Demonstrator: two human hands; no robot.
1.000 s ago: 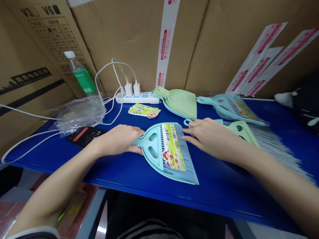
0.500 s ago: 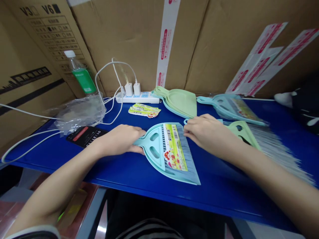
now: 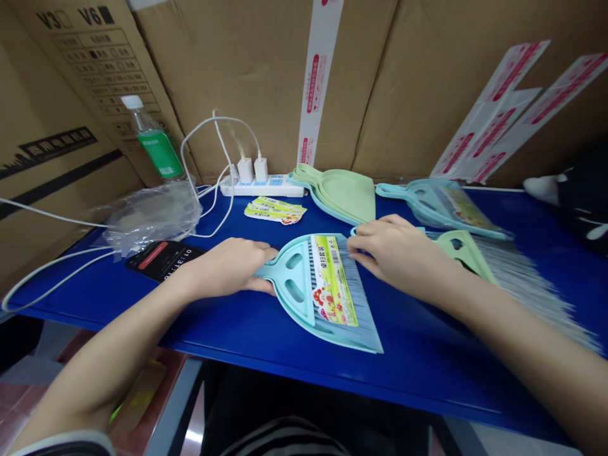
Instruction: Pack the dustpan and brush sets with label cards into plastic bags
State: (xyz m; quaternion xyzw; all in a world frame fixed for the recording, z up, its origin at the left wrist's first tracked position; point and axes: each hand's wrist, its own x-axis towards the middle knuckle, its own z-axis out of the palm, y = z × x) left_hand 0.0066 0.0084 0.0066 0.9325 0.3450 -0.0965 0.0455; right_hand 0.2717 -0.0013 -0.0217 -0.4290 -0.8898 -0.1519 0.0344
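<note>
A light blue dustpan lies on the table with a matching hand brush nested in it. A yellow-green card label lies across the brush's grey bristles. My left hand is wrapped round the handle end on the left. At the upper right corner of the dustpan, beside the bristles, the fingers of my right hand are pinched together; what they hold, if anything, is hidden. Under and beyond my right forearm are a green brush and long grey bristles, partly covered.
Stacked green and blue dustpans lie behind, with a bagged blue set to their right. Loose labels lie before a power strip. At left are a phone, white cables, plastic bag and bottle.
My right hand has shifted very slightly left along the dustpan's corner. The left hand and the dustpan look almost unmoved.
</note>
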